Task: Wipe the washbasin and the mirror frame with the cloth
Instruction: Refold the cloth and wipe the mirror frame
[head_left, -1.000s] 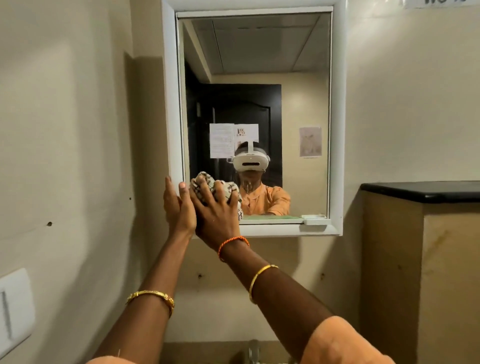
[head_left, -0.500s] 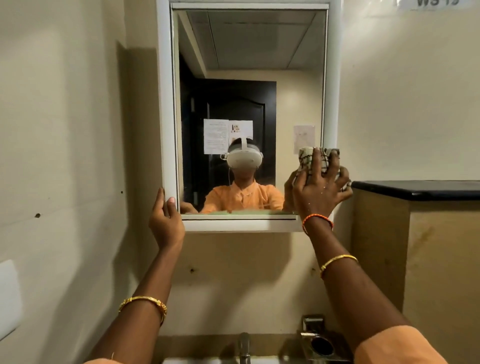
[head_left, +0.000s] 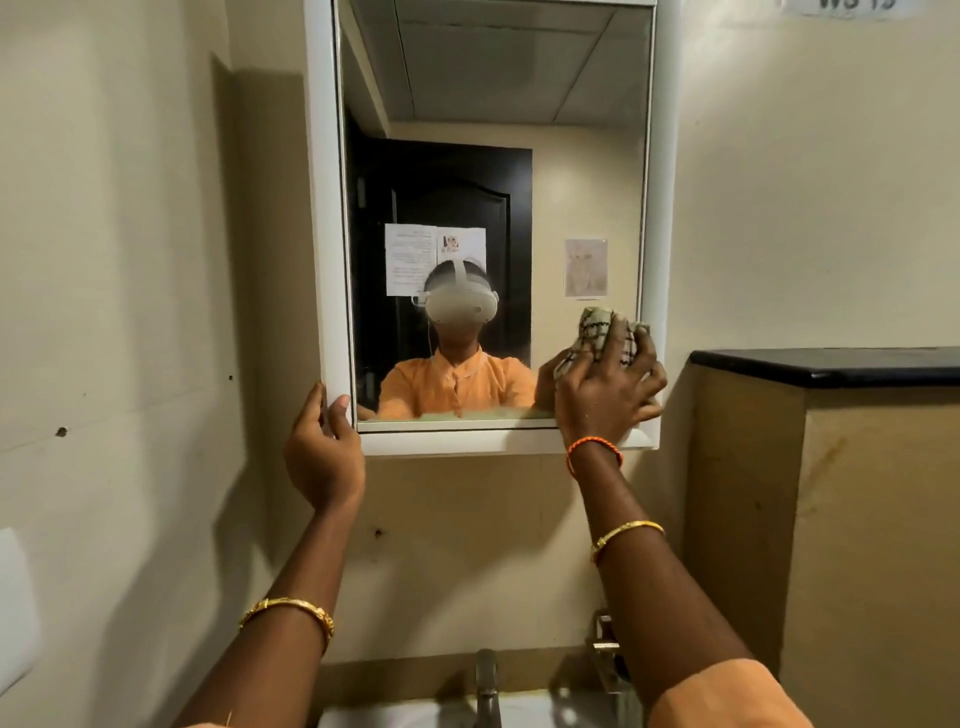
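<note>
A white-framed mirror (head_left: 322, 208) hangs on the beige wall ahead. My right hand (head_left: 605, 397) grips a bunched checked cloth (head_left: 597, 332) and presses it against the mirror's lower right corner, by the right frame edge. My left hand (head_left: 324, 452) holds the lower left corner of the frame, thumb on the front and fingers round the side. A sliver of the white washbasin (head_left: 415, 714) shows at the bottom edge, with a metal tap (head_left: 485, 680) above it.
A beige cabinet with a black top (head_left: 831, 364) stands close on the right, just beside the mirror. A metal fitting (head_left: 605, 654) sits on the wall behind my right forearm. A white wall plate (head_left: 15, 613) is at the far left.
My right hand has carried the cloth from the lower left corner across to the right frame edge, then slightly down and left. The left hand stays at the lower left corner.
</note>
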